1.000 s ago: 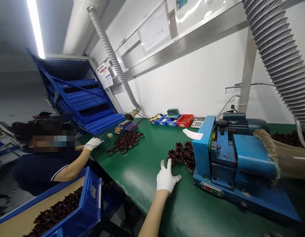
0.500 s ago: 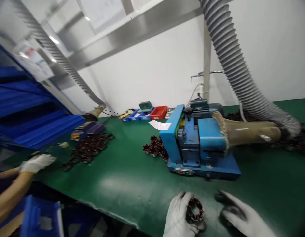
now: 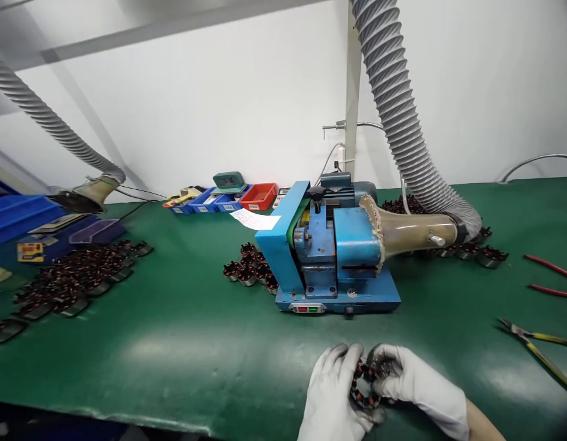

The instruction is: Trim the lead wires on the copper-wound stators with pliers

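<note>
Both my hands wear white gloves and meet low in the view, in front of the blue machine (image 3: 329,251). My left hand (image 3: 332,395) cups a round motor stator (image 3: 365,386) with copper windings, its fingers curled round it. My right hand (image 3: 414,383) grips the same stator from the right, fingertips on its top edge. The stator sits just above the green table (image 3: 196,349). A small cluster of the same stators (image 3: 247,269) lies left of the machine.
A grey ribbed hose (image 3: 394,116) runs down to the machine's funnel. More stators (image 3: 476,248) lie behind the machine at right, and a large pile (image 3: 72,278) at left. Small bins (image 3: 232,199) line the wall. Yellow-handled pliers (image 3: 536,346) and red-handled ones (image 3: 550,275) lie at right.
The view has swung right, and the co-worker's hand has left it. My right hand has come in from the right and closed onto the stator that my left hand holds.
</note>
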